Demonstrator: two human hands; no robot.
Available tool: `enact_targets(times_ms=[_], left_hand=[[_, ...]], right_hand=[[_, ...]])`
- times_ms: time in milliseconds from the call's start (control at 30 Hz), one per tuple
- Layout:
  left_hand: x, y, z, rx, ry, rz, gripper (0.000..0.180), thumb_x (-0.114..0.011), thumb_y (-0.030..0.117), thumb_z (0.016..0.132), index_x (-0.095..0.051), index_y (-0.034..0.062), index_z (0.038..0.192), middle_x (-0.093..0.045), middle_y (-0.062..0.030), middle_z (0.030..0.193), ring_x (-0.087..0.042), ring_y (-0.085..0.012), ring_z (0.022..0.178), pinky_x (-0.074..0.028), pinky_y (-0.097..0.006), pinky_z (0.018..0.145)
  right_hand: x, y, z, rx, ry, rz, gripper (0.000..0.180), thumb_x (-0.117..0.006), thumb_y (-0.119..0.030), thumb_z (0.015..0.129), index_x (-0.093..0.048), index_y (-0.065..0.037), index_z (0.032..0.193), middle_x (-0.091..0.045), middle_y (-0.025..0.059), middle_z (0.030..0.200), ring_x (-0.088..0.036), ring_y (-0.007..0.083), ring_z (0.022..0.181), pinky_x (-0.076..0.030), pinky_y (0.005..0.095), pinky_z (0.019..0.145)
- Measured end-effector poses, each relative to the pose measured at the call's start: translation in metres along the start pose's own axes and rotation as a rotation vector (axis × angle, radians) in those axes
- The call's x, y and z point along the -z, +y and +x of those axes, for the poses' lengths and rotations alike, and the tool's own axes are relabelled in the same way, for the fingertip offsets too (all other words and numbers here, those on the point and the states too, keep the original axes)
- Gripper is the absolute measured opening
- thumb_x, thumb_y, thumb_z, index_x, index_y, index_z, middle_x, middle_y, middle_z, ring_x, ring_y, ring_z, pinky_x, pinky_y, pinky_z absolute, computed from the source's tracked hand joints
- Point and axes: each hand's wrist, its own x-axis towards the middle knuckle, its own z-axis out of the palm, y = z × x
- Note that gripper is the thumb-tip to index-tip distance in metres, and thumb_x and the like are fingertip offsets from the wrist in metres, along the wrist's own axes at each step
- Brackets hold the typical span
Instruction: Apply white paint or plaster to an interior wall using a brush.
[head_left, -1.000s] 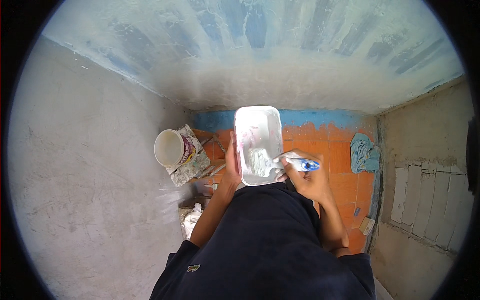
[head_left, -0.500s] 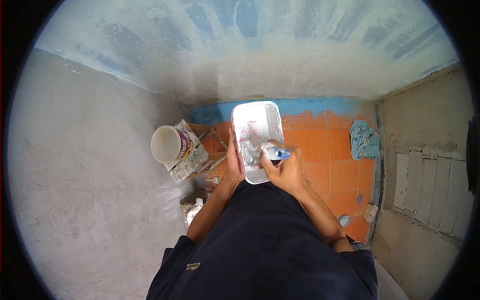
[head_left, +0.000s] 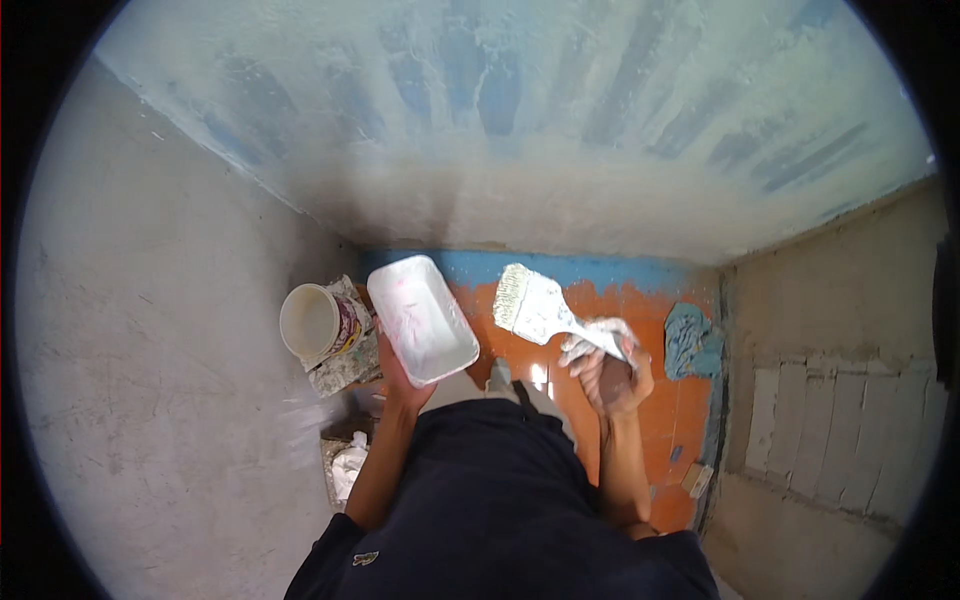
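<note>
My left hand grips a white rectangular paint tray by its near left side. The tray is tilted, and pinkish smears mark its inside. In my right hand is a wide paintbrush, held by its handle and clear of the tray. White paint coats its head and handle, and the bristles point up and left. White paint also covers some of my right fingers. Ahead stands a wall with patchy whitish paint over blue.
A white bucket rests on a paint-spattered stand at the left. A white cloth lies below it. On the orange tiled floor, a teal cloth and a small block lie by the right wall.
The brush has come out of the tray and moved right, its bristles now showing. My left hand has shifted the tray left and tilted it. The view has tipped upward toward the wall.
</note>
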Motion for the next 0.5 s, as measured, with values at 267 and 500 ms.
enact_targets(times_ms=[267, 500], left_hand=[[0.006, 0.011, 0.016, 0.002, 0.078, 0.046, 0.063, -0.039, 0.058, 0.100, -0.039, 0.0156, 0.147, -0.051, -0.0067, 0.143, -0.052, -0.0274, 0.129, -0.042, -0.048, 0.108], [0.003, 0.070, 0.046, 0.002, 0.030, -0.014, 0.064, -0.035, 0.057, 0.101, -0.038, 0.0133, 0.148, -0.052, -0.0099, 0.142, -0.053, -0.0296, 0.128, -0.042, -0.050, 0.109]], right_hand=[[0.022, 0.022, 0.012, -0.119, -0.046, -0.118, 0.051, -0.059, -0.011, 0.092, -0.045, 0.011, 0.136, -0.054, 0.0327, 0.131, -0.070, 0.0377, 0.094, -0.062, 0.0360, 0.072], [-0.034, 0.049, 0.074, -0.154, 0.080, -0.512, 0.067, -0.059, -0.002, 0.092, -0.028, -0.005, 0.152, -0.059, 0.0219, 0.128, -0.069, 0.0211, 0.081, -0.055, 0.0264, 0.061]])
